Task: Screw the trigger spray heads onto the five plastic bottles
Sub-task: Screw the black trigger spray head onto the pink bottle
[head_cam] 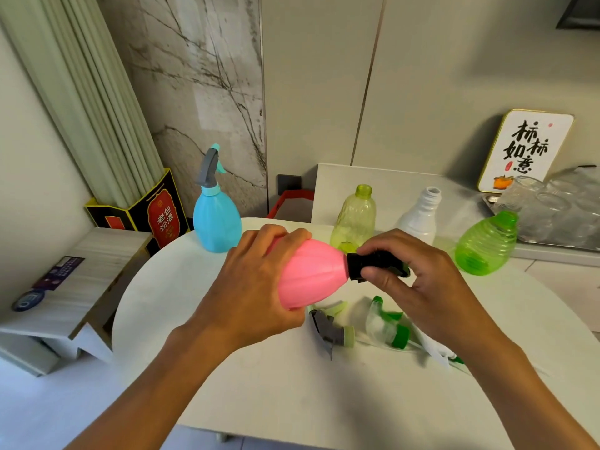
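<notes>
The left hand (256, 284) covers the pink bottle's (311, 274) base. The right hand (418, 280) wraps the black head (373, 263), hiding its trigger and nozzle. Near the table's (324, 401) right edge, that wrist hides part of a white head (436, 352). 2 loose heads beside it look blurred.

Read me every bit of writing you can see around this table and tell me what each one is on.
"柿柿如意": black brush characters on the gold-framed sign leaning on the wall at the right; its small red seal is unreadable.
"老白汾酒": gold characters on the red label of the black and yellow box at the left.
Dark leaflet on the wooden shelf: print too small to read.
Blue round sticker beside it: blurred, unreadable.
Bottles and spray heads: no text visible.
</notes>
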